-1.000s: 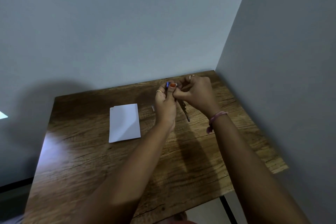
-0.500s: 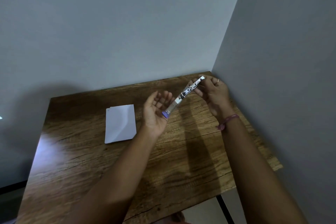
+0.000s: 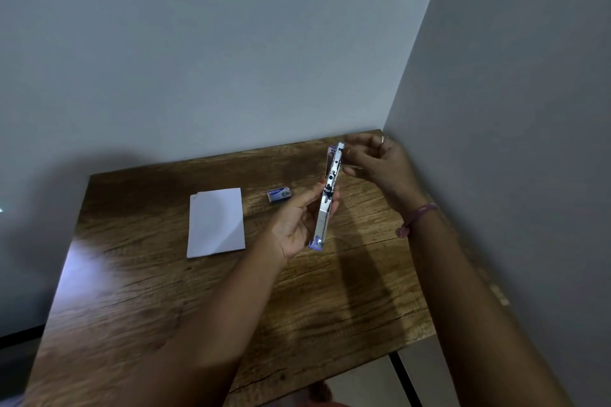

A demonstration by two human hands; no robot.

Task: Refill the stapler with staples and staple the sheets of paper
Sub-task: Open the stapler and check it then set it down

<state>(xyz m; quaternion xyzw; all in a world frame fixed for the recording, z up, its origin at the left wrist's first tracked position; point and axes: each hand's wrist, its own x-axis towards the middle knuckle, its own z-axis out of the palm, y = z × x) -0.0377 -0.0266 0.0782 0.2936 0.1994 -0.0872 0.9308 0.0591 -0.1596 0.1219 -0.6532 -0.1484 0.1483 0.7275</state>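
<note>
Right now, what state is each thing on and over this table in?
Stapler: swung open, held above the table.
Left hand: holds the stapler's lower half.
Right hand: fingers curled at the stapler's top end.
Staple box: lying flat, closed as far as shows.
Sheets of paper: stacked flat, untouched.

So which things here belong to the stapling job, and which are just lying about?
Job:
stapler, opened out, held by left hand and right hand
staple box
paper sheets

Lying about:
Nothing loose; only the wooden table and wrist bracelet.
</note>
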